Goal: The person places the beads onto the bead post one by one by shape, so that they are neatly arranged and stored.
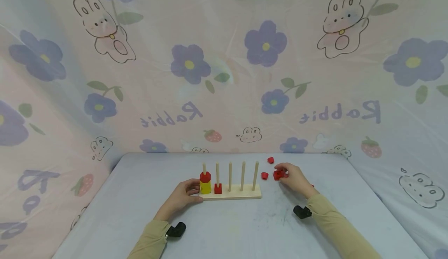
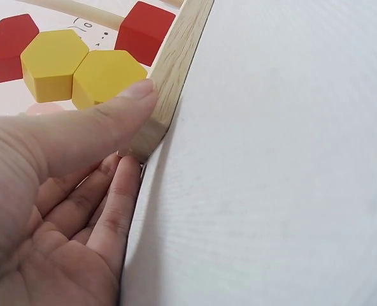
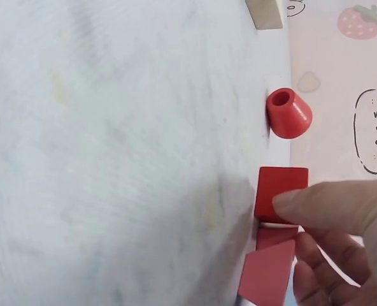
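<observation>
1. The left hand (image 1: 182,193) grips the end of the wooden peg board (image 1: 235,192), probably to keep it steady.
2. The right hand (image 1: 293,178) seems to pinch a red block (image 3: 277,182), right of the board; contact is partly hidden.

The pale wooden stand (image 1: 235,196) lies flat on the bench (image 1: 227,228), its five pegs (image 1: 230,175) upright, its left end held by the left hand (image 1: 183,195). Two yellow hexagons (image 1: 205,188) sit beneath a red hexagon (image 1: 205,177) on the leftmost peg, a red block (image 1: 218,189) on the next. Farther right, the right hand (image 1: 294,178) pinches a square-faced red piece (image 3: 279,182).
</observation>
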A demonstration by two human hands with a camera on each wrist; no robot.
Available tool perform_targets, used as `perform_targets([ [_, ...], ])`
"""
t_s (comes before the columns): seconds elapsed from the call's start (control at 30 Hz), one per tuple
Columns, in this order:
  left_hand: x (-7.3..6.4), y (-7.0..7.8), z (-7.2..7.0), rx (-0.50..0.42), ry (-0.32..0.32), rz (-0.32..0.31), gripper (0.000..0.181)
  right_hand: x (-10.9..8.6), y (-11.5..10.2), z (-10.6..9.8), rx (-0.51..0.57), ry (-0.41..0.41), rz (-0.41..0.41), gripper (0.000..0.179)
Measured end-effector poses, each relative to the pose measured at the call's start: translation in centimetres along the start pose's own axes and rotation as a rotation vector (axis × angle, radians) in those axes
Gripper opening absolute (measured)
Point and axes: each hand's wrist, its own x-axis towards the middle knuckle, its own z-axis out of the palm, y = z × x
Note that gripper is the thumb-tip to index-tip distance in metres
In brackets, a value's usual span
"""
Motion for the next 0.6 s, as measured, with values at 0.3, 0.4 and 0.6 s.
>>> perform_targets([
  [0.3,0.0,-0.3,0.0,0.004,-0.006,-0.001,0.062,-0.1,-0.1,0.0,-0.004,0.029,-0.020,0.031],
  [0.4,0.0,-0.1,0.0,0.023,-0.001,-0.014,0.062,0.0,-0.4,-0.2,-0.008,0.065,-0.057,0.032],
  [0.6,-0.1,0.0,0.0,0.036,0.004,-0.023,0.063,0.6,-2.3,-1.4,0.047,0.075,-0.127,0.032],
])
